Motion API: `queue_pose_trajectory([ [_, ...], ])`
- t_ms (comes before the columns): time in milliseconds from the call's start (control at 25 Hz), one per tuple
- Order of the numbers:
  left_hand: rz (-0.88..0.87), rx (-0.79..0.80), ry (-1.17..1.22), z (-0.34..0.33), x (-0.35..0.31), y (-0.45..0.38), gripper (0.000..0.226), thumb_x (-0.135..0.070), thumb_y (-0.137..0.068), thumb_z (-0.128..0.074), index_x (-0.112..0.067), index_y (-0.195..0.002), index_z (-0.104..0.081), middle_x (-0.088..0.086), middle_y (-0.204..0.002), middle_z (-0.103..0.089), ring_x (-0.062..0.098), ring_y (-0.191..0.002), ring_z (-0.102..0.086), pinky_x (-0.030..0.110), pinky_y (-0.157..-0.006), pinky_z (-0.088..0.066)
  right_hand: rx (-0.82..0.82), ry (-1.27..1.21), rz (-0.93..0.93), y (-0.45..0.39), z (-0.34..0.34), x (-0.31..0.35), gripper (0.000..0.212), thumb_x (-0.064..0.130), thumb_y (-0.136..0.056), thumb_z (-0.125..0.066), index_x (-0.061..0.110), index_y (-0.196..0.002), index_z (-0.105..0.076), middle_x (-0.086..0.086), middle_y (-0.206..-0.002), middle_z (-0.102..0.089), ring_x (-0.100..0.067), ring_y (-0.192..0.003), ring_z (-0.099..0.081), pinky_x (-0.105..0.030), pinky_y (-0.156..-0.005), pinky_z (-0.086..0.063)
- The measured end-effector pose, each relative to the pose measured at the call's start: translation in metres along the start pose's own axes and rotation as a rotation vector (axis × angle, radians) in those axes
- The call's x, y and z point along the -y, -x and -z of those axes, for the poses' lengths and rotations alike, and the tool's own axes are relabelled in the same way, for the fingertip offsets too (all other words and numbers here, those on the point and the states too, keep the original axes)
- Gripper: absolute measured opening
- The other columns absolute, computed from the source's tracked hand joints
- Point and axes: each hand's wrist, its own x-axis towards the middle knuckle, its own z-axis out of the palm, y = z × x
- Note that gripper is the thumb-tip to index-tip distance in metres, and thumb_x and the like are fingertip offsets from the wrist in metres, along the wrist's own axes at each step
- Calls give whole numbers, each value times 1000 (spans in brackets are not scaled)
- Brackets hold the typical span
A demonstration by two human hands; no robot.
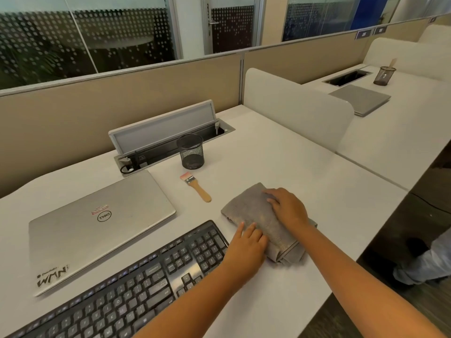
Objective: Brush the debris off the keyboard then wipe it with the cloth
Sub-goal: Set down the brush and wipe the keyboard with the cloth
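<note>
A black keyboard [136, 284] lies at an angle on the white desk [280, 162], near its front edge. To its right lies a folded grey cloth [251, 211]. My right hand [288, 207] rests flat on the cloth's far right part with fingers spread. My left hand [249, 242] presses the cloth's near left edge with straight fingers, just beside the keyboard's number pad. A small brush [196, 187] with a wooden handle and pink bristles lies untouched on the desk behind the cloth.
A closed silver laptop [97, 223] sits left of the brush, behind the keyboard. A black mesh pen cup [191, 152] stands before an open cable tray [168, 145]. A white divider [297, 106] separates the neighbouring desk at right. The desk edge drops off at right.
</note>
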Motion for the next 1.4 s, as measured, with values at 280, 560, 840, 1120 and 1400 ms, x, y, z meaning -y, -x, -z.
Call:
queue_pose_trajectory([
  [280,83,-284,71,13,5,-5,41,-1,-43,-80,-19,-72,-58,-6,-64,-52,11,-58,-53,35,-90,-52,351,-124,-367,-20,20,-18,68,55,-85,-57,25,-143,-35,-7,-140,-46,-27,-125,-48,-40,-101,-41],
  [560,95,-491,189,23,4,-6,39,1,-58,-79,-14,-80,-50,3,-73,-56,18,-60,-48,20,-63,-30,232,-244,-164,-25,44,-19,33,35,-86,-66,19,-115,-66,3,-85,-65,-11,-76,-59,-22,-68,-43],
  [840,-55,-180,105,-28,-15,12,38,-36,-75,-59,-28,-111,-67,-9,-114,-67,13,-107,-64,28,-89,-51,256,130,-171,15,18,-32,61,55,-86,-54,30,-140,-39,-4,-132,-50,-25,-120,-46,-39,-95,-43],
  [1120,55,-84,124,-14,-7,10,41,-34,-68,-57,-25,-105,-73,-6,-109,-70,16,-103,-66,32,-91,-48,151,182,-167,18,-14,-20,64,57,-89,-47,30,-144,-30,-10,-128,-45,-26,-116,-43,-37,-88,-44],
  [1400,293,2,93,8,30,24,58,-45,-86,-30,-16,-127,-59,1,-131,-58,20,-123,-53,39,-97,-44,49,396,-49,3,-30,22,62,53,-95,-34,22,-148,-23,-10,-151,-28,-28,-136,-27,-42,-110,-24],
])
